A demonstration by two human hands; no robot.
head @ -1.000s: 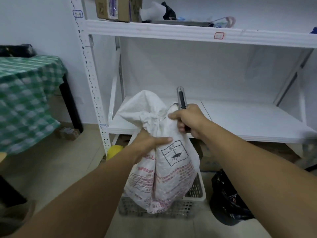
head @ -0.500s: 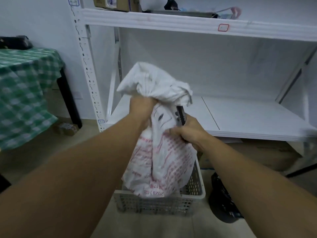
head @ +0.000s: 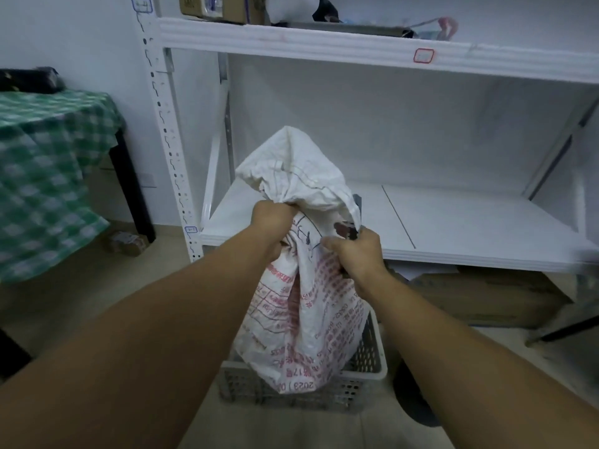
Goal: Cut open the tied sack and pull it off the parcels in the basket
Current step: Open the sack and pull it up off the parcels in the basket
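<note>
A white woven sack (head: 311, 306) with red print stands upside down in a grey slotted basket (head: 369, 367) on the floor. My left hand (head: 270, 222) grips the bunched sack just under its upper end. My right hand (head: 355, 251) clutches the sack's right side together with a dark utility knife (head: 346, 230), whose tip pokes out above my fingers. The sack hangs down into the basket, and the parcels are hidden by it.
A white metal shelf rack (head: 453, 222) stands right behind the basket, with boxes on its top shelf (head: 324, 40). A table with a green checked cloth (head: 48, 170) is at the left. A black bag (head: 411, 393) lies on the floor right of the basket.
Both hands have shifted their grip and lifted the sack; its printed side now reads upside down. The knife, held upright a second ago, now sits low in my right fist against the sack.
</note>
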